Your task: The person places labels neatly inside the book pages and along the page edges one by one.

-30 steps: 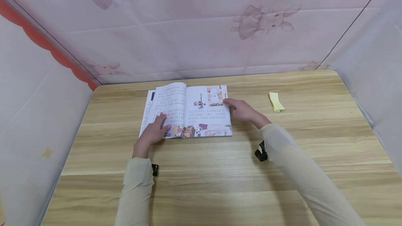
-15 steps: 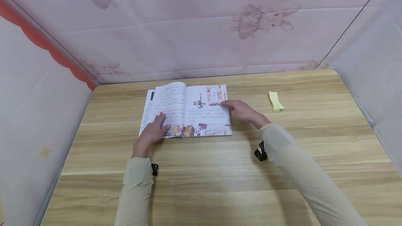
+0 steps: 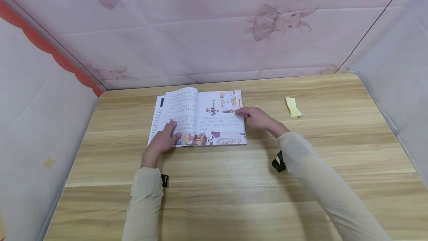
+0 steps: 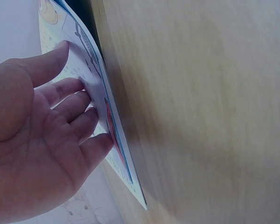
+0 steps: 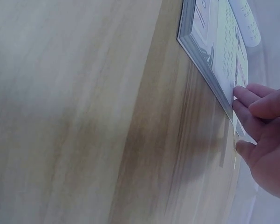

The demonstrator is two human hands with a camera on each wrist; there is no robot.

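An open book (image 3: 217, 125) with printed text and coloured pictures lies toward the back of the table, its left-hand leaf bulging up near the spine. My left hand (image 3: 162, 140) rests on the lower part of that leaf, fingers spread and thumb apart. In the left wrist view, the fingertips (image 4: 86, 109) meet the page near its lower edge. My right hand (image 3: 257, 117) is at the book's right edge, its index fingertip touching the right-hand page just below a picture. A small pale yellow strip (image 3: 256, 107) peeks out behind this hand, mostly hidden.
A few pale yellow paper strips (image 3: 293, 108) lie together on the wooden table (image 3: 220, 192), right of the book. A fabric wall (image 3: 207, 47) printed with rabbits rises behind the table's far edge. Black wrist cameras (image 3: 278, 162) hang under both sleeves.
My right index fingertip has slid slightly down and inward on the right-hand page, then stayed there. The left hand and the book look unchanged.
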